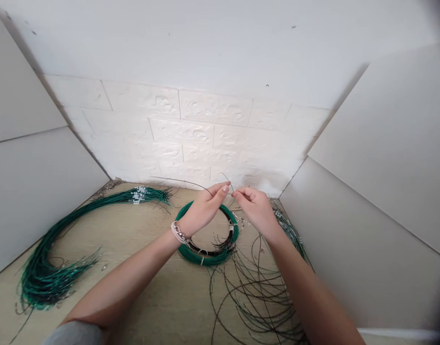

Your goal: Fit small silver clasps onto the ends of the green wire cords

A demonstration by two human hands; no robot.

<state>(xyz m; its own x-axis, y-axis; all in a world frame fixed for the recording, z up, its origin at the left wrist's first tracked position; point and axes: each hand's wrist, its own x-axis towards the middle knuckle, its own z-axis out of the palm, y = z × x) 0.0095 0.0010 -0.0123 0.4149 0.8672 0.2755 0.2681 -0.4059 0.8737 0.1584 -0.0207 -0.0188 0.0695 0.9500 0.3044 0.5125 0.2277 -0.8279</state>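
Observation:
My left hand (204, 207) is closed in a pinch on a thin black wire (191, 183), whose free length trails off to the left. Opposite it, the fingertips of my right hand (255, 207) pinch a thin green wire (232, 188) close to my left fingertips. Whether the two wires touch is too small to tell. Below my hands lies a coil of green and black wire (205, 259), tied with white bands; my left hand and wrist cover part of it.
A long green wire bundle (79, 206) with white tags curves along the left. Loose dark wires (256, 287) spread under my right arm, beside another tagged bundle (291, 231). White brick-patterned wall (198, 129) closes the back; a left panel (43, 191) and right panel (349, 239) flank the table.

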